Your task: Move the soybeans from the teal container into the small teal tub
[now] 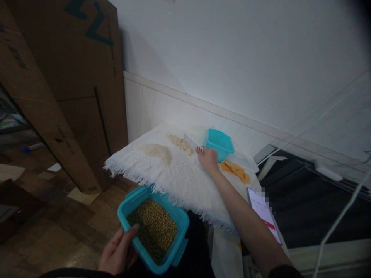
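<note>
My left hand [118, 253] grips the near rim of a teal plastic container [177, 255] filled with small greenish-brown beans [153, 227], held below the table's front edge. My right hand [208, 159] reaches across a white fringed cloth [179, 179] and pinches a flat white card-like scraper [191, 142]. The scraper's edge sits against a small patch of mixed brownish grains [180, 143]. A heap of white grains [156, 151] lies on the cloth to the left of it.
An empty teal container [219, 143] stands behind my right hand, with a clear lid [242, 161] and an orange-yellow wrapper [235, 171] beside it. A phone [263, 213] lies near the table's right edge. Tall cardboard boxes [63, 85] lean on the left. White cables [342, 216] hang at right.
</note>
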Action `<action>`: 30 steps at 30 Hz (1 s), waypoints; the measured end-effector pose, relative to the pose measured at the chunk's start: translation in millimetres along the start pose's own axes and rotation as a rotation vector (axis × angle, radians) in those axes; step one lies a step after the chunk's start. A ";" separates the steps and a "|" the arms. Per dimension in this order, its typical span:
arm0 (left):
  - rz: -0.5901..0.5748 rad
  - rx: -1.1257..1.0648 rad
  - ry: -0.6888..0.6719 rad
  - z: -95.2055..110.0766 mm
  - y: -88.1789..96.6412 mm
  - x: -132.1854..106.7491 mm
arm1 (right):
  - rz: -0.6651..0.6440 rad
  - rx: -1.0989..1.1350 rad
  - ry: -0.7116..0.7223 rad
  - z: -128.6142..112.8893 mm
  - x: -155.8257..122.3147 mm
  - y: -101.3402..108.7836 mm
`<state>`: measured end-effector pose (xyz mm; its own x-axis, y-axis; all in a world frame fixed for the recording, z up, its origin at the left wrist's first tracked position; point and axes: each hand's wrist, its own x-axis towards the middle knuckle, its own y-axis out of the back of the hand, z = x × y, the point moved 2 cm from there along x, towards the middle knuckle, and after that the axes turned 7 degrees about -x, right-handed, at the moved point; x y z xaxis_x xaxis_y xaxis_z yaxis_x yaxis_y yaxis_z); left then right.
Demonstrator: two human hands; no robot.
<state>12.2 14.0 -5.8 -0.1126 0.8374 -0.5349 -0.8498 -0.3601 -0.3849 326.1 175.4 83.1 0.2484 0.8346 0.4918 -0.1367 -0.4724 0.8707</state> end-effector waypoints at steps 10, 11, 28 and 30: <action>-0.068 -0.058 0.075 -4.3 4.9 3.7 | 0.070 0.149 0.024 13.7 -25.0 6.3; -0.077 -0.056 0.076 -3.2 4.7 3.3 | 0.074 0.170 0.026 15.4 -27.5 6.7; -0.122 -0.104 0.079 -2.9 -0.1 -0.3 | 0.041 0.464 0.009 24.1 21.5 -24.7; -0.092 -0.099 0.079 -1.6 -1.2 -0.9 | 0.012 0.462 0.031 24.6 24.3 -27.9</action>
<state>14.2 13.0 -6.1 0.0076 0.8354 -0.5496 -0.7996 -0.3250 -0.5051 359.5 201.8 70.6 0.2196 0.8328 0.5082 0.3037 -0.5534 0.7756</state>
